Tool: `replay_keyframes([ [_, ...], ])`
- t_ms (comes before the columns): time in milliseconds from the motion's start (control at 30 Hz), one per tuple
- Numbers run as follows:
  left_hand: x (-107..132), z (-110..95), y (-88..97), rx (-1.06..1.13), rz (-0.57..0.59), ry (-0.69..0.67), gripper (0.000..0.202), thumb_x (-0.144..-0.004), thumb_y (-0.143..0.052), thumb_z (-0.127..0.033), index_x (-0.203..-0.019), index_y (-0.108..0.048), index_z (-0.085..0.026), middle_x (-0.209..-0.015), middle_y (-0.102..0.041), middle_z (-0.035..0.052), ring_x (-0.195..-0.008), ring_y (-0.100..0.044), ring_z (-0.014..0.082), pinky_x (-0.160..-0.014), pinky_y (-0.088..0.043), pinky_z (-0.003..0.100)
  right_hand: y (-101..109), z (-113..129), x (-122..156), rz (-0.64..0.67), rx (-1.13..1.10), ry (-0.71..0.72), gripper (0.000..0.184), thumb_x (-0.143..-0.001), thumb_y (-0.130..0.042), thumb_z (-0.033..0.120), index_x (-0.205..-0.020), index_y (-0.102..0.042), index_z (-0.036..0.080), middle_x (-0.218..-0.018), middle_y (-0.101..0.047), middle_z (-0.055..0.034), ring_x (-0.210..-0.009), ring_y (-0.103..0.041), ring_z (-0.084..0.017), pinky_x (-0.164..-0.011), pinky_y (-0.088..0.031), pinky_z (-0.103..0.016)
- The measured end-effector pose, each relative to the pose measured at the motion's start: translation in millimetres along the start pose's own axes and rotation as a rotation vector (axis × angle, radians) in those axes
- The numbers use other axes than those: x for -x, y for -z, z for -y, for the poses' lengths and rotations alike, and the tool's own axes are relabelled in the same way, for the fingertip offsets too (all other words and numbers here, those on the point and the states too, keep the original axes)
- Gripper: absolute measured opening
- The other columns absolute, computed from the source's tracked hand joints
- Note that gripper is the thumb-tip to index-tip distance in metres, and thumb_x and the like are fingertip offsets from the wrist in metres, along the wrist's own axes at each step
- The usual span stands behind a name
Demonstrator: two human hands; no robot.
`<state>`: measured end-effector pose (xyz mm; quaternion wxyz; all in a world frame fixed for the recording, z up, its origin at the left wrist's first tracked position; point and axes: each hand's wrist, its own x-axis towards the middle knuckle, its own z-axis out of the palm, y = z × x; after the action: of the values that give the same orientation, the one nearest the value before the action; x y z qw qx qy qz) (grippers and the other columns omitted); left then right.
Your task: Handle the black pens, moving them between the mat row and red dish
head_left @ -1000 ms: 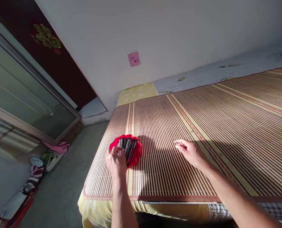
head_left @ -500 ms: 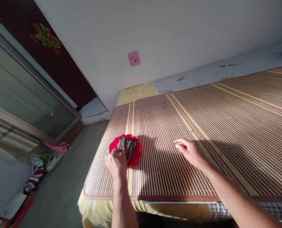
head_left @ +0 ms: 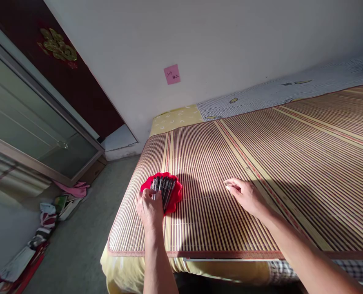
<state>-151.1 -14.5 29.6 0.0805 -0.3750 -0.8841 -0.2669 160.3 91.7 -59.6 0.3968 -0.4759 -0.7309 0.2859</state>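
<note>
Several black-capped pens (head_left: pixel 168 188) with clear barrels lie side by side on a red scallop-edged plate (head_left: pixel 179 197). My left hand (head_left: pixel 149 207) reaches over the plate's near left side, thumb and fingers closed around the lower part of a pen at the bundle's left; the fingertips are partly hidden. Off to the right, my right hand (head_left: pixel 243 195) rests low over the bamboo mat (head_left: pixel 205 220). Its thumb and fingers are pressed together, and nothing shows between them.
The mat covers a bed with a yellow and checked sheet (head_left: pixel 177 118). A pink note (head_left: pixel 172 74) is stuck on the white wall. At left stand a glass-panelled door (head_left: pixel 37 110) and a pile of cloths and other items (head_left: pixel 48 216) on the floor.
The pens' upper ends have shifted slightly and sit more evenly fanned. Both hands stay almost in the same place.
</note>
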Motion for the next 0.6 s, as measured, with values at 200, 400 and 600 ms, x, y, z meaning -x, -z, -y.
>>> replay_keyframes([
  [200,4.8,-7.7,0.8,-0.040,0.157,-0.118,0.013,-0.082,-0.075,-0.035,-0.079,-0.071,-0.023,-0.097,-0.065,0.0075,-0.099,-0.060,0.0294,-0.082,-0.048,0.039,3.6,4.8,0.2,0.025,0.022,-0.023,0.032,-0.092,-0.053,0.043,-0.102,-0.073,0.020,-0.091,-0.081,-0.0098,-0.081,-0.078,-0.024,-0.065,-0.058,-0.032],
  [400,10.6,-14.0,2.3,-0.147,0.220,-0.106,0.013,-0.081,-0.076,-0.036,-0.078,-0.073,-0.024,-0.104,-0.067,0.0101,-0.106,-0.059,0.0341,-0.084,-0.048,0.044,4.5,5.6,0.4,0.029,0.009,-0.019,0.030,-0.092,-0.053,0.041,-0.101,-0.072,0.020,-0.091,-0.081,-0.0100,-0.080,-0.077,-0.024,-0.064,-0.057,-0.031],
  [600,12.0,-17.1,1.9,-0.170,0.211,-0.103,0.012,-0.083,-0.071,-0.032,-0.077,-0.076,-0.022,-0.104,-0.068,0.0118,-0.107,-0.059,0.0350,-0.083,-0.049,0.045,5.9,8.2,0.3,0.035,0.009,-0.024,0.028,-0.092,-0.054,0.039,-0.101,-0.073,0.020,-0.092,-0.081,-0.0102,-0.081,-0.077,-0.025,-0.064,-0.057,-0.032],
])
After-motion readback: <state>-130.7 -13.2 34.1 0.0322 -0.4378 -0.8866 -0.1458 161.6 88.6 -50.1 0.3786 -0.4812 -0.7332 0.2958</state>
